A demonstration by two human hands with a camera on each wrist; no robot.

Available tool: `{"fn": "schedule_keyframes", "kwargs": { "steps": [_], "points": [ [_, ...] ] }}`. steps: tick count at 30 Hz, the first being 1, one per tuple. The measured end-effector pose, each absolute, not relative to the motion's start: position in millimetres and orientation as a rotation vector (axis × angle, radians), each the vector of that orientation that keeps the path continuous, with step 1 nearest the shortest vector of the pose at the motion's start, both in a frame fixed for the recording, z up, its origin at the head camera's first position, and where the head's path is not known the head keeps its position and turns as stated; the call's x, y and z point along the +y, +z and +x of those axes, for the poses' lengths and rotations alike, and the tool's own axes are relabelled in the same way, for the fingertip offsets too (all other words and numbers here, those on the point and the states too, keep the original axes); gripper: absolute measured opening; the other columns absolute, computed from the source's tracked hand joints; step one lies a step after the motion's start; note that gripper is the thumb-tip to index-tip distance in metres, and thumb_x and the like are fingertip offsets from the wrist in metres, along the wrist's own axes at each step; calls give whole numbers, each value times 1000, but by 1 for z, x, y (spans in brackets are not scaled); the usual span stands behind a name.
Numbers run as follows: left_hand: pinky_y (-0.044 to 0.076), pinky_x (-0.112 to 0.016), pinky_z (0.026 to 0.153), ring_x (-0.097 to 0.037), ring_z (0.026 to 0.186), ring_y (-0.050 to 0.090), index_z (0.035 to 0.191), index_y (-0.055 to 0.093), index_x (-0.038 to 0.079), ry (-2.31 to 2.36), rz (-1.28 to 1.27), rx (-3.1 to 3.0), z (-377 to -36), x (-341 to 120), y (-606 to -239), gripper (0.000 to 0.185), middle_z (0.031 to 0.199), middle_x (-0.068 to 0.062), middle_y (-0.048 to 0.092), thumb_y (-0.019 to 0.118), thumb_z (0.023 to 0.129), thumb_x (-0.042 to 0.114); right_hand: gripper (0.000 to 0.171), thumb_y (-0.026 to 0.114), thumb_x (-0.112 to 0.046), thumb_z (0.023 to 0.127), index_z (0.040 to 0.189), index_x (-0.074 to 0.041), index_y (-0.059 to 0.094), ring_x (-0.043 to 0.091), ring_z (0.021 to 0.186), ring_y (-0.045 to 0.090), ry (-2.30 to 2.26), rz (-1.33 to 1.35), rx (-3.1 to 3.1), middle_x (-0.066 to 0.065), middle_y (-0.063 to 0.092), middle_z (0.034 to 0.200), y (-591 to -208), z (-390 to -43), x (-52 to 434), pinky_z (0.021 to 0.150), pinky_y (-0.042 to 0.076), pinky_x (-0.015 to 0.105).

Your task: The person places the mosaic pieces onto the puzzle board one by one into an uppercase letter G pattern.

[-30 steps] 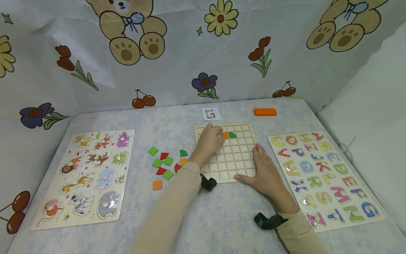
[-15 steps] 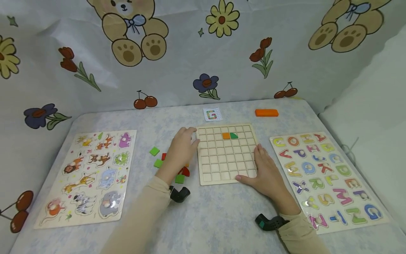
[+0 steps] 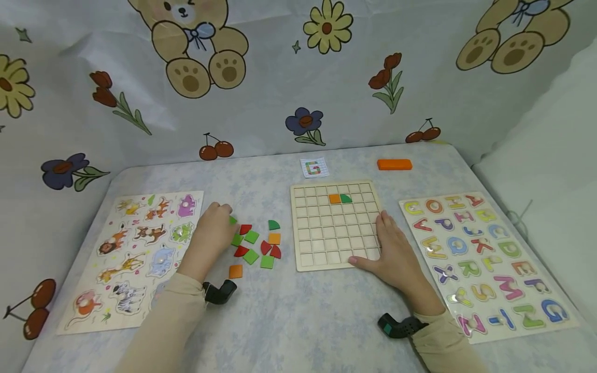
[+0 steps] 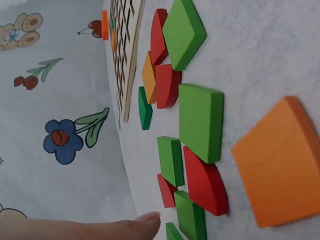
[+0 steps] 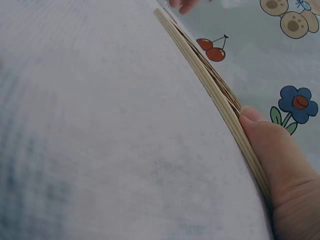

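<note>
Left hand (image 3: 212, 228): we rest it at the left edge of the loose tiles (image 3: 254, 243), fingertips at a green tile (image 3: 232, 220); whether it pinches that tile we cannot tell. Right hand (image 3: 391, 248): we lay it flat, fingers straight, on the lower right corner of the grid board (image 3: 308, 248), thumb along the board's front edge. Board: mid-table, between tiles and letter puzzle (image 3: 480, 259); holds an orange tile (image 3: 334, 198) and a green quarter-round (image 3: 345, 198) side by side in its second row. Card (image 3: 313, 167) and orange bar (image 3: 394, 165): beyond the board. Animal puzzle (image 3: 135, 254): far left.
</note>
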State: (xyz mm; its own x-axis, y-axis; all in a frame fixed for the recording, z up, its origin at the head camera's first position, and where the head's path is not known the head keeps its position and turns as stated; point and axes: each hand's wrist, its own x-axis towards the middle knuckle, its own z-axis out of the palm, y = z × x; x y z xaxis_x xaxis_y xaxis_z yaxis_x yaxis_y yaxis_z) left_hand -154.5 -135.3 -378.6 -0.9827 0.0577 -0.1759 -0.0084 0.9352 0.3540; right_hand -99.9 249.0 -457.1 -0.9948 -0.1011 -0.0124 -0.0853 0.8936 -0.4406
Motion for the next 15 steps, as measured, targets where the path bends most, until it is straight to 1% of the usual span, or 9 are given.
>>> {"fn": "schedule_keyframes", "kwargs": {
  "steps": [4,6,12,15],
  "points": [
    [51,-42,78,-31,89,53,113,60,-11,484,40,2886,-154,-141,-380,33,105,-23,56,66,94,15,133,71,-75,70,157,2,7,43,152,11,-700,-145,3020,19,2,167,-458,-100,249,119,17,60],
    [50,-41,75,-30,87,53,110,61,-10,480,34,2889,-154,-143,-382,30,102,-22,56,67,93,14,133,72,-75,70,157,3,7,43,152,11,-701,-144,3019,19,2,167,-458,-100,248,119,17,60],
    [50,-43,77,-30,88,54,111,60,-10,477,26,2898,-155,-147,-385,29,102,-22,56,66,94,14,134,73,-75,70,157,3,8,43,152,11,-701,-143,3024,19,3,166,-457,-100,248,119,18,60],
    [50,-44,77,-31,86,55,108,61,-10,466,34,2913,-157,-148,-387,26,101,-22,57,65,94,12,134,73,-75,70,157,3,8,43,152,11,-697,-142,3024,19,3,166,-457,-100,248,120,18,60]
  ]
}}
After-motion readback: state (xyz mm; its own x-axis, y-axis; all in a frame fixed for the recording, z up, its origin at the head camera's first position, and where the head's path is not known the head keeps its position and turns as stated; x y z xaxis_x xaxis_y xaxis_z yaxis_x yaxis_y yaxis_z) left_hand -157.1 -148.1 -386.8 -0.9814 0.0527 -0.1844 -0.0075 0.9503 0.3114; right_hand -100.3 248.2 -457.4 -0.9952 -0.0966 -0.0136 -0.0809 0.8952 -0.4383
